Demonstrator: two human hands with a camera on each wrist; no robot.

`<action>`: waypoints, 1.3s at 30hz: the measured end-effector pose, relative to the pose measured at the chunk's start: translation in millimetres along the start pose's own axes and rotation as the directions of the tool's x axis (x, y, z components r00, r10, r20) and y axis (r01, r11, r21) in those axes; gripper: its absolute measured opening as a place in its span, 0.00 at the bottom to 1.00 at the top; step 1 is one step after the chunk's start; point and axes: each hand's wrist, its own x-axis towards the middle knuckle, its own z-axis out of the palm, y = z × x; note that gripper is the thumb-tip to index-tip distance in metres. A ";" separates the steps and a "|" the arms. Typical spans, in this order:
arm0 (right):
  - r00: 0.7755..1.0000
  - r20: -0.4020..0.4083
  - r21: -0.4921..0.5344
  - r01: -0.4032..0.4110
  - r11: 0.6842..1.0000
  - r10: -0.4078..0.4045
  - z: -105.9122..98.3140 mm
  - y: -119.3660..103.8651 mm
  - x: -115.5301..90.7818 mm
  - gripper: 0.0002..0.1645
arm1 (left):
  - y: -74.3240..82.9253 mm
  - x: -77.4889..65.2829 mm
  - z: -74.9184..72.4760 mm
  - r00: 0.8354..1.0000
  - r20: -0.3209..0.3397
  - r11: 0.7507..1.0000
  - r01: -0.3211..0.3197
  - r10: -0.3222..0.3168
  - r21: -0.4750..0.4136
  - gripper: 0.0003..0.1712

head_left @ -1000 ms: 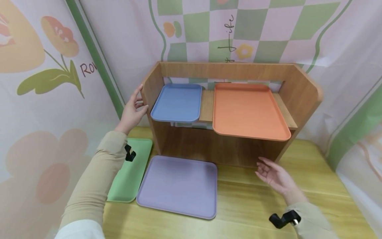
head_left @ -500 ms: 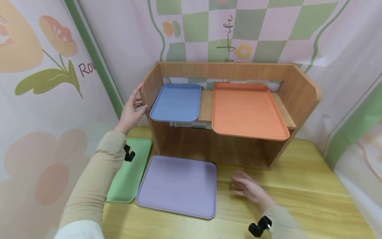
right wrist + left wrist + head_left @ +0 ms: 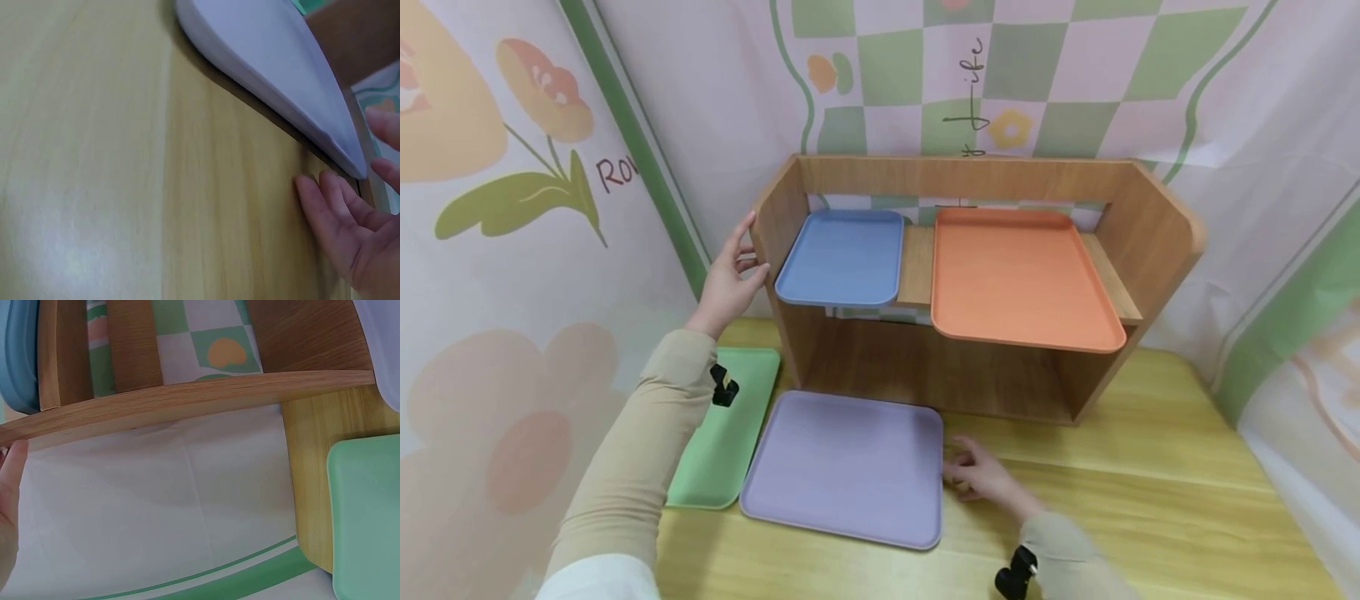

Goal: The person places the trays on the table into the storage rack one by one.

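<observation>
Nearest: beige sleeves [image 3: 617,467] on both my arms, a black clip [image 3: 1017,573] at each wrist. My right hand [image 3: 988,477] is low over the worktop [image 3: 1165,492], fingers loosely bent and spread, gripping nothing, beside the right rim of the lilac tray [image 3: 850,467]. Whether a fingertip touches that rim, I cannot tell. The tray lies flat, left of the worktop's middle, in front of the wooden shelf unit [image 3: 962,177]. Just left of it, along the worktop's left edge: a green tray [image 3: 752,417], partly behind my sleeve.

Farther, my left hand [image 3: 726,287] rests against the unit's left side panel [image 3: 778,204], at its front edge, fingers apart, not closed around it. On the upper board, a blue tray [image 3: 844,258] sits at the left end; an orange tray [image 3: 1022,279], right of centre, juts past the board's front edge. Behind all: a printed cloth [image 3: 1030,58], checks and flowers.
</observation>
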 end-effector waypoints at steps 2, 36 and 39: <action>1.000 -0.009 -0.037 0.019 0.999 -0.019 3.6 -0.2 1.8 0.38 | 0.8 -0.5 0.2 1.000 0.001 1.000 0.001 -0.001 -0.002 0.47; 0.959 -0.219 -0.279 0.113 0.954 -0.177 25.6 5.2 14.4 0.33 | 1.1 -0.6 1.6 1.000 -0.004 1.000 0.009 -0.009 -0.008 0.47; 0.971 -0.195 -0.248 0.087 0.965 -0.138 23.5 4.1 12.8 0.34 | 0.1 -1.0 1.1 1.000 -0.006 1.000 0.009 -0.009 -0.007 0.47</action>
